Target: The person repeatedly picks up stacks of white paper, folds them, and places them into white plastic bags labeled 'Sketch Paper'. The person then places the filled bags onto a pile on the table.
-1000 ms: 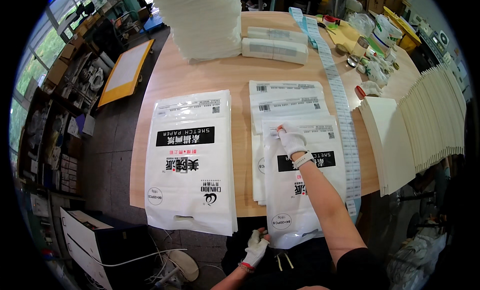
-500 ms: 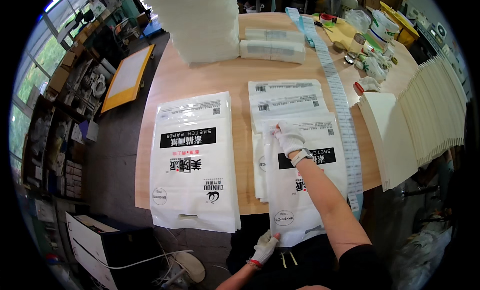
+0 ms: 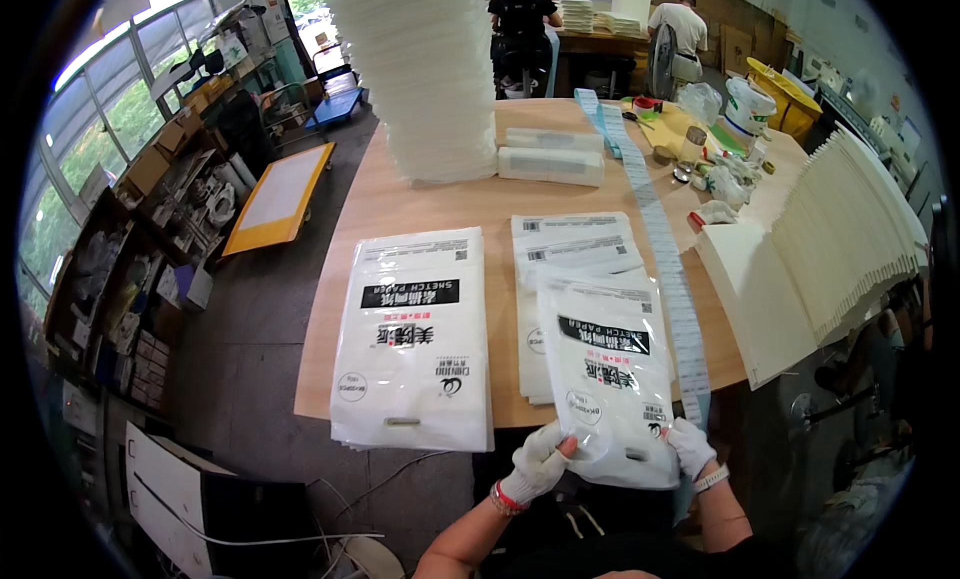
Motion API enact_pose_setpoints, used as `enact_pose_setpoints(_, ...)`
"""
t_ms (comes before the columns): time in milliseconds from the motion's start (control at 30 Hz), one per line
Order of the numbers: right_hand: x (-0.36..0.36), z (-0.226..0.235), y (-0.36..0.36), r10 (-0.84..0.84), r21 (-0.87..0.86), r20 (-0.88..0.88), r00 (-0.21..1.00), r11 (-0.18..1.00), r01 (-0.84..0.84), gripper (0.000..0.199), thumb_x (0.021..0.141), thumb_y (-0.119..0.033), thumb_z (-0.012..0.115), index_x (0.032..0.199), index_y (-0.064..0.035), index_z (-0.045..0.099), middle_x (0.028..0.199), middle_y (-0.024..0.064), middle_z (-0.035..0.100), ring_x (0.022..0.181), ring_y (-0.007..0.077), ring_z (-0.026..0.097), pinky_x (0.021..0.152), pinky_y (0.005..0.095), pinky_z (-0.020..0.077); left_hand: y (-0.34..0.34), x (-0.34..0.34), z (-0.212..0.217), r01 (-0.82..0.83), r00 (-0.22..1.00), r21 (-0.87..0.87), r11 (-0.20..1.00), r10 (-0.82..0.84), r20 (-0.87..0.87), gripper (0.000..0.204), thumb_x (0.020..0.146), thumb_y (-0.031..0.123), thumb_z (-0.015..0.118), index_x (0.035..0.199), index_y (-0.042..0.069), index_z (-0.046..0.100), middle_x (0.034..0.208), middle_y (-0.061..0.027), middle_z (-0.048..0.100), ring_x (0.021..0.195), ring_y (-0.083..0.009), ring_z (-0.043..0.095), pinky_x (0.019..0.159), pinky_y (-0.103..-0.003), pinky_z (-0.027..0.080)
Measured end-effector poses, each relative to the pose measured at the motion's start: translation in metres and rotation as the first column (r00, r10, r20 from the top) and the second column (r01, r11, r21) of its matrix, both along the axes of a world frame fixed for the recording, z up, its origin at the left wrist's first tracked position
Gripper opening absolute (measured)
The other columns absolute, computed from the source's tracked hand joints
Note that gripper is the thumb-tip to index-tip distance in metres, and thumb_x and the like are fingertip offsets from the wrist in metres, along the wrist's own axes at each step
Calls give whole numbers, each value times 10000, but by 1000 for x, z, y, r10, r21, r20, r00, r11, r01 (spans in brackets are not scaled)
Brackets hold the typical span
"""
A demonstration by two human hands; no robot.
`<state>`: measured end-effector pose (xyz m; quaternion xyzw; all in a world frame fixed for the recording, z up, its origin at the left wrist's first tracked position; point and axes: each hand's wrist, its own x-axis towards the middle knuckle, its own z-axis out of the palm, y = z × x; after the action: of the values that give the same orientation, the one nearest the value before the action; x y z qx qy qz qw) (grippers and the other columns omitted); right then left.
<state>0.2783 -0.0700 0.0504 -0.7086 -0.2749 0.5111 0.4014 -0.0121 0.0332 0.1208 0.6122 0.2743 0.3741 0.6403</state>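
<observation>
Nearest you, your gloved left hand and right hand each close their fingers on the lower corners of a white printed plastic bag, which you hold lifted off the near edge of the counter, above a stack of like bags. Just to your left a second, thicker pile of bags lies flat, and to your right a label strip runs along the counter beside fanned cream paper pads; farther off stand two white boxes and a tall white stack
</observation>
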Motion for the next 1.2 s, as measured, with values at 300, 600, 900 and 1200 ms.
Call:
enact_pose_setpoints(300, -160, -6, 174, 309, 268, 150, 939, 902, -339, 302, 896, -210, 460, 1115, -19, 541, 936, 77, 602, 864, 151, 562, 746, 267, 460, 43, -136, 39, -829, 406, -245, 503, 842, 356, 281, 870, 197, 465, 1031, -24, 528, 951, -112, 568, 875, -219, 572, 736, -361, 488)
enact_pose_setpoints(600, -238, 37, 205, 471, 172, 481, 740, 776, -606, 337, 828, -406, 498, 898, -86, 578, 889, 176, 616, 841, 352, 578, 742, 400, 449, 107, -316, -103, -841, 493, -346, 416, 853, -173, 395, 819, 280, 516, 1153, 70, 500, 1113, -90, 525, 1024, -272, 508, 824, -473, 427)
enact_pose_setpoints(900, 55, 54, 60, 6, 76, 954, 300, 962, -261, 175, 738, -164, 555, 862, -43, 577, 896, 185, 565, 825, 347, 551, 738, 400, 456, -39, -339, -290, -942, 327, -85, 326, 825, -462, 258, 837, 216, 477, 1025, 45, 519, 808, -62, 537, 661, -173, 487, 601, -333, 438)
enact_pose_setpoints(1200, 237, 56, -31, 122, -99, 957, 262, 990, -102, 474, 741, -309, 590, 1157, -95, 513, 1004, 160, 576, 963, 327, 548, 813, 407, 438, -53, -43, -105, -281, 705, 276, 919, 393, -590, 64, 794, 60, 543, 814, 26, 594, 694, -67, 567, 617, -172, 550, 569, -286, 444)
